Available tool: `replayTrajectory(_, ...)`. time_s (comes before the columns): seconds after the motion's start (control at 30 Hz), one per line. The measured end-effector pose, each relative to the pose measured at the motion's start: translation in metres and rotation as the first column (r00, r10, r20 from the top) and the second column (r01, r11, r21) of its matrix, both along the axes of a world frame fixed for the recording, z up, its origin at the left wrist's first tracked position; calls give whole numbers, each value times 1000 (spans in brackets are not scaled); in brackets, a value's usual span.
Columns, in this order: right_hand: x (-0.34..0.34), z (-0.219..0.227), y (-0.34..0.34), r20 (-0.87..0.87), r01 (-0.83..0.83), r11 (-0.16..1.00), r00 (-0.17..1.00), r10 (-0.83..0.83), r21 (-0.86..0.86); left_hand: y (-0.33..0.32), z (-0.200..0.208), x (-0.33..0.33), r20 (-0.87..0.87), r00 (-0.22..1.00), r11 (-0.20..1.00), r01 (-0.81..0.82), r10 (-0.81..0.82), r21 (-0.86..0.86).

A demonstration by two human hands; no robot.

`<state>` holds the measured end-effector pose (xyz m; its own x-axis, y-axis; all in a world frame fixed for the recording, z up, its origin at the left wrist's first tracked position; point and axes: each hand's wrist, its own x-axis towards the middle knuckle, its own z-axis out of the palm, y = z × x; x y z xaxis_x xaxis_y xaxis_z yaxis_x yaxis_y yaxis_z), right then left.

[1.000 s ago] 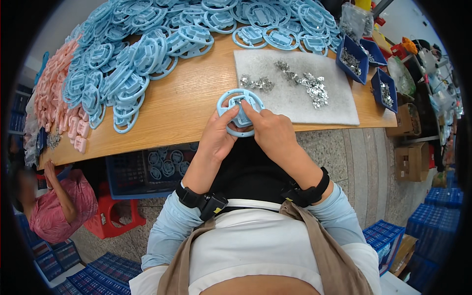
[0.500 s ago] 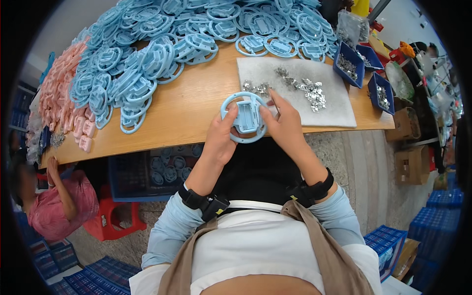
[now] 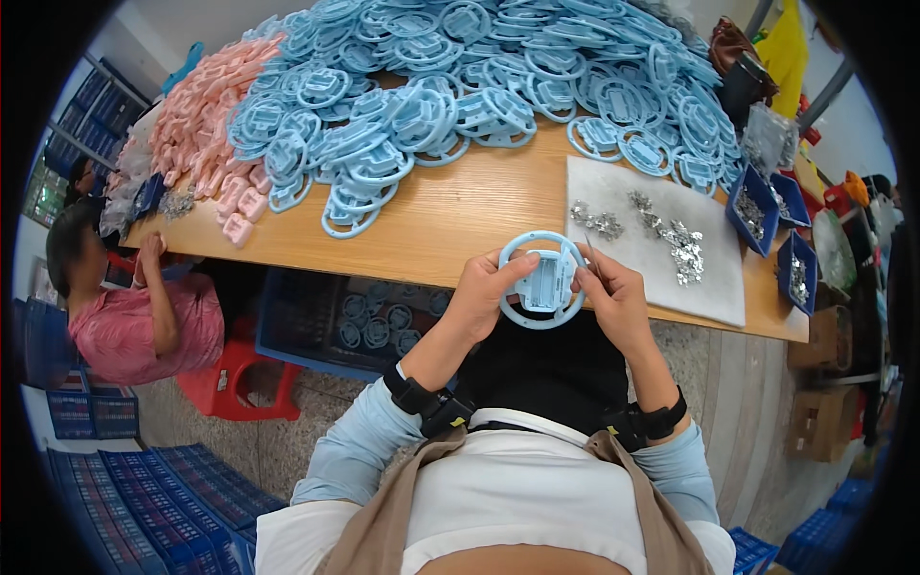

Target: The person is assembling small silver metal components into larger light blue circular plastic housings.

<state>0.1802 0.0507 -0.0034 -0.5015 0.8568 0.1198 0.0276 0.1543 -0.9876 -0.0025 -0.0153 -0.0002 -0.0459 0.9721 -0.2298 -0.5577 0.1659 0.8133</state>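
Note:
A light blue plastic steering-wheel-shaped part (image 3: 549, 283), a ring with a boxy compartment across its middle, is held up at the table's front edge. My left hand (image 3: 487, 292) grips its left side, thumb over the ring. At its right side, my right hand (image 3: 616, 299) has closed fingers touching the ring and holds thin metal tweezers (image 3: 591, 255) pointing up. Just beyond, small shiny metal pieces (image 3: 686, 251) lie in loose clusters on a white foam sheet (image 3: 714, 299).
A large heap of blue wheel parts (image 3: 422, 105) covers the table's far side; pink plastic parts (image 3: 206, 105) pile up at left. Blue bins (image 3: 752, 213) of metal pieces stand at right. A person in pink (image 3: 144, 321) sits at left near a red stool (image 3: 254, 383). A blue crate (image 3: 287, 311) sits below.
The view has swung, so the table and heaps appear shifted right and lower. Both hands still hold the blue part, now turned more face-on, and the tweezers show more upright.

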Motion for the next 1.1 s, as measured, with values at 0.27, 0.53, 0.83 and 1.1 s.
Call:
replayTrajectory(0.27, -18, 3, -9, 26, -97, 995, 995, 97, 21, -15, -4, -17, -12, 998, 998, -60, 60, 14)
replayTrajectory(0.53, -47, -2, -28, 38, -177, 984, 984, 177, 15, -46, -3, -32, -96, 969, 973, -230, 229, 1)
replayTrajectory(0.83, -70, -2, -35, 114, -222, 966, 971, 208, 130, -76, -11, -46, 75, 963, 955, -245, 260, -170)
replayTrajectory(1.1, -72, -13, -38, 64, -208, 976, 977, 205, 58, -75, -12, -42, 3, 946, 944, -324, 325, -64)
